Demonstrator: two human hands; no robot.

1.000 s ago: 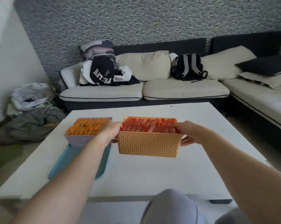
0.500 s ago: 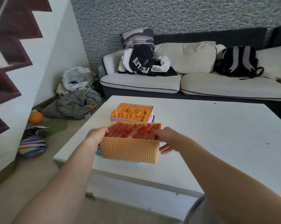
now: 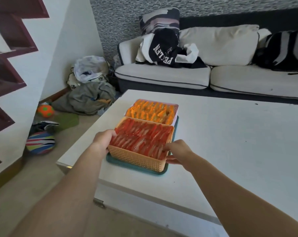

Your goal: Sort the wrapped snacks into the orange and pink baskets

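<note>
The orange basket (image 3: 136,159), packed with several red wrapped snacks (image 3: 141,137), sits on a teal tray (image 3: 138,169) near the table's left edge. My left hand (image 3: 102,140) grips its left rim and my right hand (image 3: 176,151) grips its right rim, fingers curled over the edge. Just behind it on the same tray stands the pink basket (image 3: 175,111), full of several orange wrapped snacks (image 3: 151,112). The two baskets stand right against each other.
The white table (image 3: 230,142) stretches off to the right. A sofa (image 3: 162,74) with clothes and a backpack (image 3: 285,52) runs along the back. On the floor at left lie clothes, bags and two balls (image 3: 40,142). A stair edge rises at far left.
Both hands carried the orange basket from the table's middle over to the left and set it down on the teal tray in front of the pink basket. My view swung left.
</note>
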